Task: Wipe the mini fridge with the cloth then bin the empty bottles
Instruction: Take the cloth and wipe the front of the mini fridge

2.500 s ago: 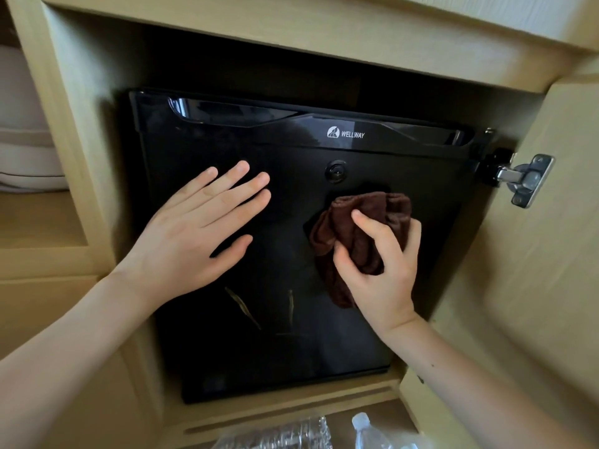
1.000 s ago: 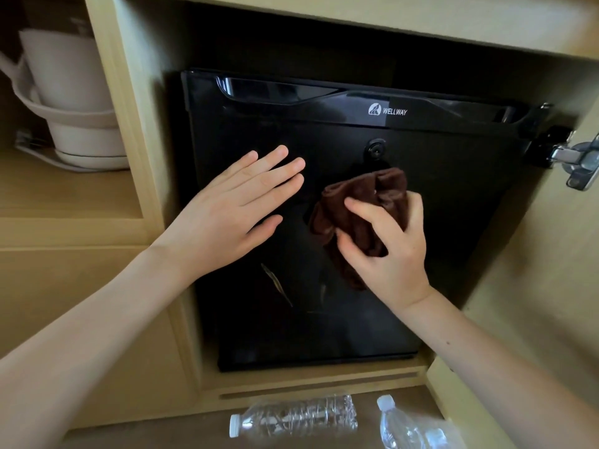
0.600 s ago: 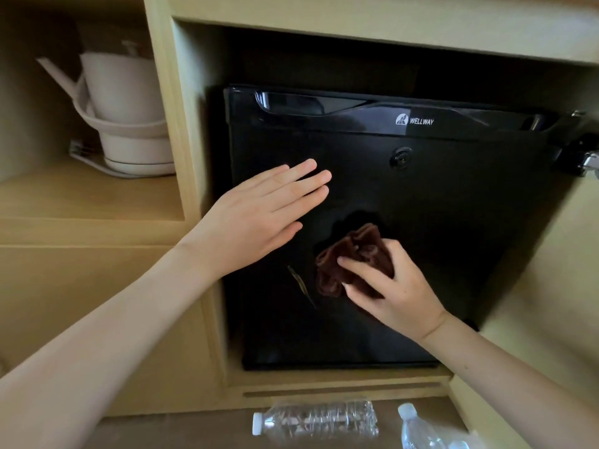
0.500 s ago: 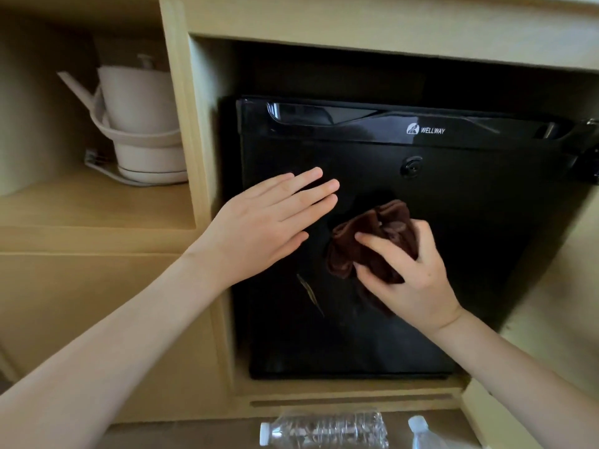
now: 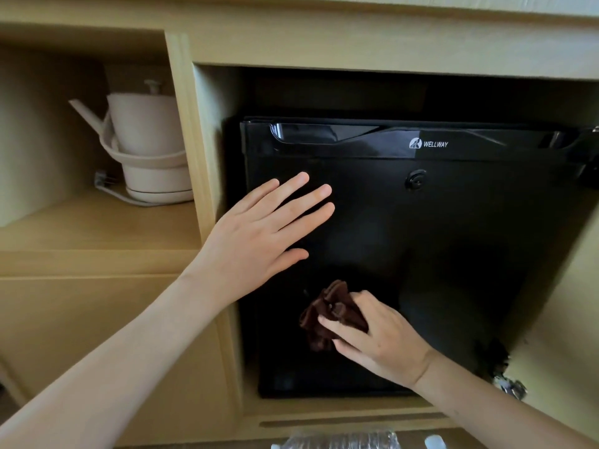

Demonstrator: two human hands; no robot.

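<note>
A black mini fridge (image 5: 453, 241) with its door closed sits inside a wooden cabinet. My left hand (image 5: 259, 234) lies flat on the left part of the door, fingers spread. My right hand (image 5: 379, 341) presses a bunched dark brown cloth (image 5: 327, 315) against the lower middle of the door. A clear plastic bottle (image 5: 340, 442) lies on its side on the floor below the cabinet. The white cap of a second bottle (image 5: 432, 443) shows at the bottom edge.
A white kettle (image 5: 146, 147) on its base stands on the open shelf to the left. The open cabinet door (image 5: 564, 335) stands at the right with a hinge (image 5: 510, 388) low down. A wooden divider (image 5: 194, 150) separates shelf and fridge bay.
My right hand has slid the cloth down the door from near the lock to the lower middle. My left hand has stayed flat on the door. The camera has shifted left.
</note>
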